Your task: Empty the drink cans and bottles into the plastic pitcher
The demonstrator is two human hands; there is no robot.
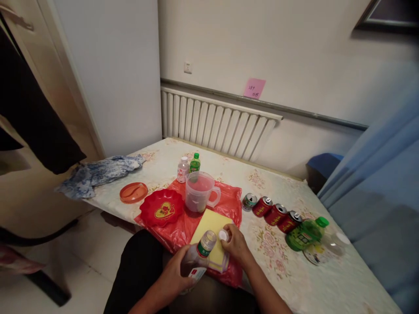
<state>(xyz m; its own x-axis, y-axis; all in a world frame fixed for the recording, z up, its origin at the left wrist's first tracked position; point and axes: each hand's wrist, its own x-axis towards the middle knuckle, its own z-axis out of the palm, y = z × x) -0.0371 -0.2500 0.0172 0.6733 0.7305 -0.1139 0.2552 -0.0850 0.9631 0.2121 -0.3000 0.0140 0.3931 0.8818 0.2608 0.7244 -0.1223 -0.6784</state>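
Observation:
My left hand (175, 277) is wrapped round a clear plastic bottle (203, 248) with a green label band, its mouth uncapped and tilted away from me. Pinched in the fingers of my right hand (236, 244) is a white bottle cap (224, 235), just right of the bottle's neck. Below both hands lies a yellow pad (212, 222) on a red plastic bag (229, 198). Behind the pad stands a clear plastic jug (198, 192) with its handle to the right. To its left is a red scalloped dish (153, 203) with a yellow heart design.
An orange lid (133, 192) and a crumpled blue-white cloth (101, 172) lie left. Behind the jug stand a pink-white bottle (183, 170) and a small green bottle (195, 162). Several cans (275, 214), a green bottle (304, 234) and a clear container (330, 248) line the right.

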